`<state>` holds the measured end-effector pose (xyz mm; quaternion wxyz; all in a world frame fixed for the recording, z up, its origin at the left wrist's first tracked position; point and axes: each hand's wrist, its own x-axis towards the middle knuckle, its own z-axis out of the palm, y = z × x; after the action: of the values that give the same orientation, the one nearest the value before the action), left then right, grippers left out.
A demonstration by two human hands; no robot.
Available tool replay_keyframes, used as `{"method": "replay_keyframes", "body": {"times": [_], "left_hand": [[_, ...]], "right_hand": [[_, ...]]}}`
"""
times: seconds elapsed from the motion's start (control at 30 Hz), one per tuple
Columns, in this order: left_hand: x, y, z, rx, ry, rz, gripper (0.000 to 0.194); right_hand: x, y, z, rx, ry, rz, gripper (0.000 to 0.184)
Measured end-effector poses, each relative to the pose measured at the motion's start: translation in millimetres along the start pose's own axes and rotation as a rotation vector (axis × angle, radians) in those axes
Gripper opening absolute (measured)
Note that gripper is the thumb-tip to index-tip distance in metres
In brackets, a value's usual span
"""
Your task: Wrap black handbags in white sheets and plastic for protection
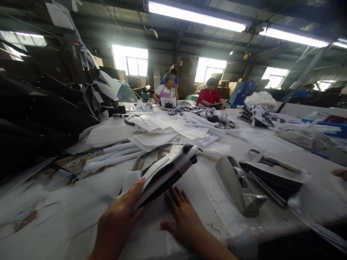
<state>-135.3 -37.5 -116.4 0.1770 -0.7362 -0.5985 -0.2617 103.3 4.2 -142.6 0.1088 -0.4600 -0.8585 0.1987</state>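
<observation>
My left hand (120,213) is closed on the near end of a folded black bag (165,173), thumb on the near side and fingers on top. White paper (175,151) shows along its upper face, a pale, shiny band runs lengthwise over the black side, and a dark, wrapped strap (141,159) loops out behind it. My right hand (184,216) lies with fingers stretched out on the white table, just below the bag's lower edge. Nothing shows in it; its fingertips reach close under the bag, and I cannot tell whether they touch it.
A grey tape dispenser (233,184) stands to the right, beside another black-and-white bag (271,177). White sheets (168,126) and rolled white tubes (116,157) cover the middle. Dark material (40,119) is heaped at left. Another person's hand (340,174) is at the right edge; people sit across the table.
</observation>
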Motion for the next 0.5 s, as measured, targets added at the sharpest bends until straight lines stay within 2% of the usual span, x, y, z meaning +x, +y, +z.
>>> {"method": "replay_keyframes", "body": {"times": [0.07, 0.17, 0.27, 0.37, 0.43, 0.5], "left_hand": [[1.5, 2.5, 2.2, -0.001, 0.029, 0.029, 0.061], [3.1, 8.5, 6.2, 0.003, 0.066, 0.090, 0.059], [3.3, 17.7, 11.3, 0.008, 0.105, 0.131, 0.057], [3.3, 26.0, 16.8, 0.013, 0.200, 0.163, 0.052], [3.1, 28.7, 19.8, 0.016, 0.254, 0.184, 0.046], [2.3, 29.3, 21.6, 0.023, 0.267, 0.188, 0.044]], "right_hand": [[13.4, -8.1, 1.4, 0.021, -0.020, -0.174, 0.088], [28.6, -18.8, 0.1, 0.075, 0.003, -0.368, 0.072], [37.7, -21.5, 5.7, 0.054, 0.033, -0.398, 0.063], [36.2, -14.8, 25.2, -0.048, 0.089, -0.372, 0.055], [26.1, -7.1, 38.6, -0.112, 0.199, -0.406, 0.044], [9.7, -1.4, 40.6, -0.137, 0.367, -0.502, 0.033]]}}
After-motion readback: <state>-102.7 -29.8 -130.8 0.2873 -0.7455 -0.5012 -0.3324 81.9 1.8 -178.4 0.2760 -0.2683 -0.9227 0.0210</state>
